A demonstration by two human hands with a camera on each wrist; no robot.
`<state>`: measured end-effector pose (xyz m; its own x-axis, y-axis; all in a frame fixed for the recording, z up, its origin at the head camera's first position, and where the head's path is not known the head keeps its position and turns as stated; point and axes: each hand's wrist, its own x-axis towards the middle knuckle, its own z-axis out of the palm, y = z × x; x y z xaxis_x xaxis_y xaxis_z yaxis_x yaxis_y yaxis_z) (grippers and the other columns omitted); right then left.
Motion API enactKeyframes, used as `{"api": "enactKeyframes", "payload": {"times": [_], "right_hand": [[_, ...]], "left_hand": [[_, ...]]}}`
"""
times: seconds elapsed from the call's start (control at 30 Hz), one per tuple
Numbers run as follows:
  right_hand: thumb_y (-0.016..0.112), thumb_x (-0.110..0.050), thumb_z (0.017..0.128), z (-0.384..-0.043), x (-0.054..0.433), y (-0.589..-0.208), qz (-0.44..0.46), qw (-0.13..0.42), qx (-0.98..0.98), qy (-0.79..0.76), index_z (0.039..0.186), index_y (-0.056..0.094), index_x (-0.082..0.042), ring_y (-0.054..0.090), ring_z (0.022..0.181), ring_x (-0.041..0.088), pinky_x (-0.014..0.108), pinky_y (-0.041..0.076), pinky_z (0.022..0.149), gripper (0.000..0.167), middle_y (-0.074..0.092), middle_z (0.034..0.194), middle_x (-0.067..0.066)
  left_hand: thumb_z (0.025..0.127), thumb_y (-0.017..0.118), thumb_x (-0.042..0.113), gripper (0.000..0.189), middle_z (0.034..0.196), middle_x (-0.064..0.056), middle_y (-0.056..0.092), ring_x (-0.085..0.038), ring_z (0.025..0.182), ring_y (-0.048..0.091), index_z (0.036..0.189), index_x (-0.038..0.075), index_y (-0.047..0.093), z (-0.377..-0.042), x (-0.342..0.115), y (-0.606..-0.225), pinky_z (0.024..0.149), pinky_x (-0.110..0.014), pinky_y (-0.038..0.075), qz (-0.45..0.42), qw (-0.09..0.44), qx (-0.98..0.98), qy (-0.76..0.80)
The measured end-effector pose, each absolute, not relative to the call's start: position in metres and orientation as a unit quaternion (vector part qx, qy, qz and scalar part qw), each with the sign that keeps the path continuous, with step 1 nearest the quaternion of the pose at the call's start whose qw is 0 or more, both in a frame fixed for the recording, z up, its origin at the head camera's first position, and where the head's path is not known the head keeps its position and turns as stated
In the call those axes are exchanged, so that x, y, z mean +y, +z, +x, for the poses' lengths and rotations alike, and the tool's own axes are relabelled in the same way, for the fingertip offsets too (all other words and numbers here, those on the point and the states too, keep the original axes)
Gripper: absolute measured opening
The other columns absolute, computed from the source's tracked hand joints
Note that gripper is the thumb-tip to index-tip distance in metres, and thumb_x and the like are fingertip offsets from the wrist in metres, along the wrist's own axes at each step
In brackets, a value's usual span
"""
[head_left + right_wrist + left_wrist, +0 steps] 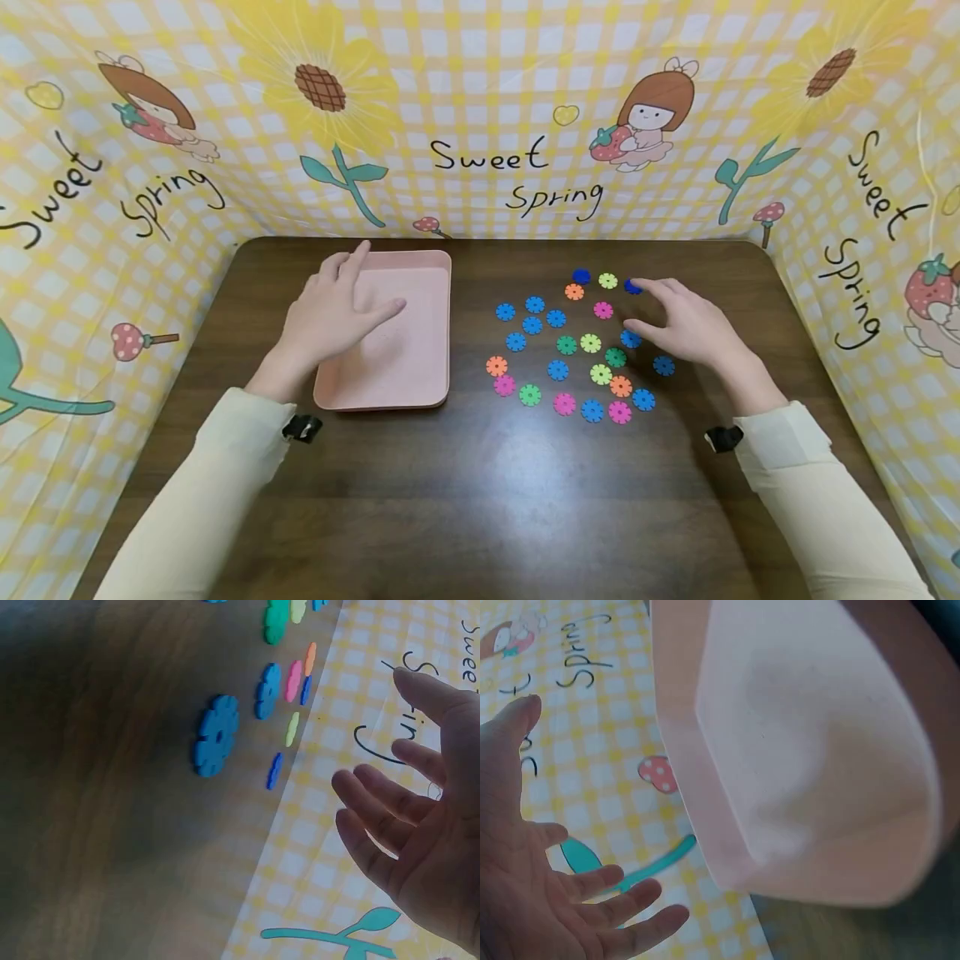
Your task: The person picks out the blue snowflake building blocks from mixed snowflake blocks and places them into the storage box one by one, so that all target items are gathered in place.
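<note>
My left hand (330, 304) hovers over the left side of a shallow pink tray (446, 333), fingers spread and holding nothing. The left wrist view shows the tray's bare inside (817, 750), with a shadow across it. My right hand (693, 325) is above the right edge of a scatter of flat notched plastic discs, its fingers relaxed and nothing between them. Nearest to it are a dark blue disc (633, 287) and a blue disc (631, 339), both partly behind the fingers in the head view. The right wrist view has a blue disc (217, 736) lying flat, apart from the hand (420, 802).
Several more discs lie right of the tray, among them a pink disc (564, 404), an orange disc (497, 366) and a green disc (530, 395). The brown wooden table (480, 500) is bordered at the back and sides by yellow checked cloth (480, 100).
</note>
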<state>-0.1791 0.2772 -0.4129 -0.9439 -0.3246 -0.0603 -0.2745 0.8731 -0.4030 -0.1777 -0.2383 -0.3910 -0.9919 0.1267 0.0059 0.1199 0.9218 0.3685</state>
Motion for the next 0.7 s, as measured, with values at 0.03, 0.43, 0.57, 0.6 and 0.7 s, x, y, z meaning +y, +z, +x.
{"api": "enactKeyframes", "payload": {"times": [0.03, 0.43, 0.57, 0.6, 0.7], "right_hand": [[0.069, -0.048, 0.098, -0.178, 0.278, -0.414, -0.154, 0.066, 0.965, -0.200, 0.156, 0.046, -0.011, 0.057, 0.122, 0.039, 0.064, 0.051, 0.091, 0.073, 0.050, 0.147, 0.021], [0.074, -0.034, 0.097, -0.174, 0.292, -0.434, -0.176, 0.109, 0.958, -0.201, 0.143, 0.061, -0.006, 0.062, 0.094, 0.025, 0.048, 0.054, 0.079, 0.055, 0.063, 0.123, 0.015], [0.075, -0.030, 0.097, -0.174, 0.293, -0.440, -0.184, 0.113, 0.956, -0.200, 0.140, 0.064, -0.006, 0.062, 0.096, 0.025, 0.049, 0.055, 0.082, 0.050, 0.064, 0.118, 0.013], [0.075, -0.029, 0.096, -0.175, 0.293, -0.442, -0.186, 0.114, 0.955, -0.199, 0.139, 0.064, -0.006, 0.062, 0.095, 0.025, 0.049, 0.054, 0.082, 0.049, 0.064, 0.116, 0.012], [0.076, -0.027, 0.096, -0.176, 0.293, -0.445, -0.192, 0.115, 0.955, -0.193, 0.137, 0.066, -0.006, 0.059, 0.092, 0.023, 0.046, 0.053, 0.080, 0.047, 0.063, 0.111, 0.010]], "left_hand": [[0.084, 0.050, 0.088, 0.110, 0.163, -0.022, 0.026, -0.054, 0.133, 0.041, 0.168, 0.035, 0.004, -0.177, -0.242, -0.392, 0.081, -0.072, 0.048, 0.055, 0.012, 0.980, 0.193], [0.089, 0.057, 0.078, 0.120, 0.159, -0.038, 0.024, -0.062, 0.129, 0.042, 0.166, 0.021, -0.015, -0.172, -0.299, -0.418, 0.099, -0.075, 0.040, -0.015, 0.128, 0.946, 0.299], [0.094, 0.064, 0.065, 0.112, 0.151, -0.033, 0.038, -0.048, 0.123, 0.055, 0.168, 0.017, -0.006, -0.171, -0.309, -0.426, 0.090, -0.058, 0.057, -0.024, 0.177, 0.911, 0.372], [0.095, 0.065, 0.061, 0.110, 0.149, -0.032, 0.039, -0.047, 0.119, 0.058, 0.168, 0.017, -0.004, -0.171, -0.310, -0.427, 0.085, -0.054, 0.060, -0.027, 0.190, 0.900, 0.390], [0.098, 0.067, 0.053, 0.103, 0.143, -0.032, 0.043, -0.044, 0.114, 0.062, 0.168, 0.014, 0.002, -0.172, -0.315, -0.433, 0.077, -0.049, 0.063, -0.025, 0.217, 0.877, 0.429]]}}
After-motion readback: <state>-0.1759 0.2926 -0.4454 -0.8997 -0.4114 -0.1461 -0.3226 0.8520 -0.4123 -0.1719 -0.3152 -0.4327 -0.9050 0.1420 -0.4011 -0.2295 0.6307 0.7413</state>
